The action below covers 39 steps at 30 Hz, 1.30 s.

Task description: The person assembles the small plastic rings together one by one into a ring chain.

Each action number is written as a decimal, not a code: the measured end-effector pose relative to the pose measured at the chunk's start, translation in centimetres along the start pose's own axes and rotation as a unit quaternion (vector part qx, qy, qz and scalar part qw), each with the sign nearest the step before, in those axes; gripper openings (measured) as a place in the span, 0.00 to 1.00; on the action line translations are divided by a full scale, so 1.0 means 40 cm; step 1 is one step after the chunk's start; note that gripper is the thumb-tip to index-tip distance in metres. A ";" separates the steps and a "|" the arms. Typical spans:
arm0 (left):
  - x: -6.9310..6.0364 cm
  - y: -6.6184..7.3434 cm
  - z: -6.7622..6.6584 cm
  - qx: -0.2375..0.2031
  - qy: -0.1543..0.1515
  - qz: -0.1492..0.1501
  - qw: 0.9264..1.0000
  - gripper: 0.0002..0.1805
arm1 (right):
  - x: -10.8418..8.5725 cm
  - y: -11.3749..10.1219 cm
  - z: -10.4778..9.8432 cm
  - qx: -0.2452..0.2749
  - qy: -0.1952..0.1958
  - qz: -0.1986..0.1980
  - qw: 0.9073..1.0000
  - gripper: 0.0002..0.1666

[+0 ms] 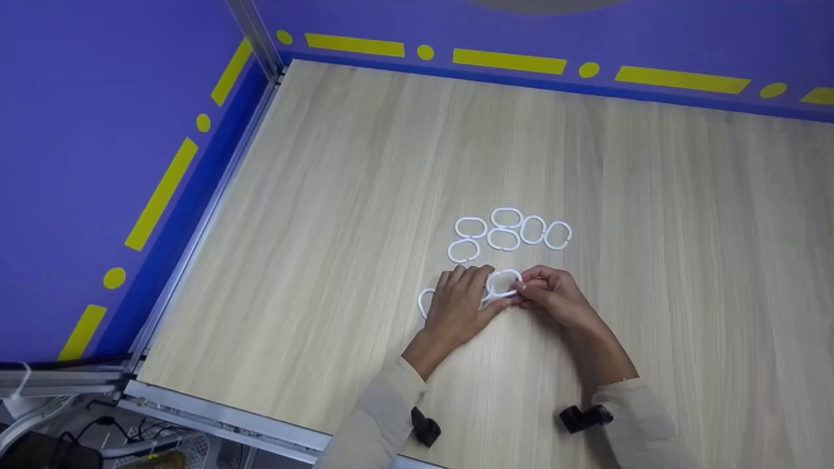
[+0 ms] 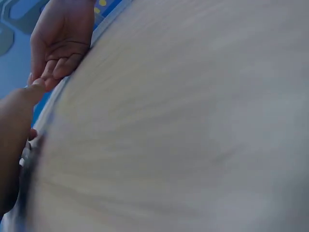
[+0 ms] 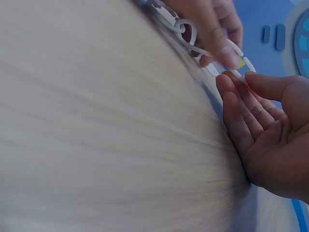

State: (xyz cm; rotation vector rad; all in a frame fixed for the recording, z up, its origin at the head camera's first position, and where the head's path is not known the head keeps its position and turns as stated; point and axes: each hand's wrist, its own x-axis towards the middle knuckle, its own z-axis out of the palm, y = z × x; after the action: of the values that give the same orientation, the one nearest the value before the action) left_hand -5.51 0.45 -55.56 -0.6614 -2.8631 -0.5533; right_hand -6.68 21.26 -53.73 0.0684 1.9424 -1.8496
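A white oval ring link (image 1: 507,271) stands between the two hands in the head view. My right hand (image 1: 559,296) pinches its right side between thumb and fingers. At the link's left side, my left hand (image 1: 461,299) holds it with thumb and fingertips, the palm turned down. The right wrist view shows further joined white links (image 3: 194,36) trailing beside and under the left hand. One end link (image 1: 420,303) pokes out past the left hand's outer side. Much of this chain is hidden under that hand.
Several loose white oval links (image 1: 520,228) lie flat just beyond the hands, some touching. The wood-grain table (image 1: 339,260) ends at a metal rail (image 1: 221,417) in front. Blue panels (image 1: 130,98) with yellow marks stand at the left and back.
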 end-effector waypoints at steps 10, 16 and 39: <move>-0.013 -0.046 -0.006 -0.012 -0.014 0.055 0.998 0.25 | 0.002 -0.011 0.000 -0.009 -0.023 0.026 0.999 0.04; -0.017 -0.067 -0.013 -0.028 -0.017 0.085 0.996 0.23 | 0.004 -0.015 -0.003 -0.009 -0.039 0.027 0.999 0.04; -0.029 -0.107 -0.030 0.003 -0.011 0.106 0.994 0.26 | 0.141 -0.054 0.054 -0.473 0.025 -0.225 0.851 0.14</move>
State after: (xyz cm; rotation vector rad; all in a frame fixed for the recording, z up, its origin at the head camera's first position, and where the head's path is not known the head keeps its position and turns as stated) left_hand -6.32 -4.03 -56.09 -0.9612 -2.7661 -0.5070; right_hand -11.83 17.47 -53.71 -0.7019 2.8524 -0.8867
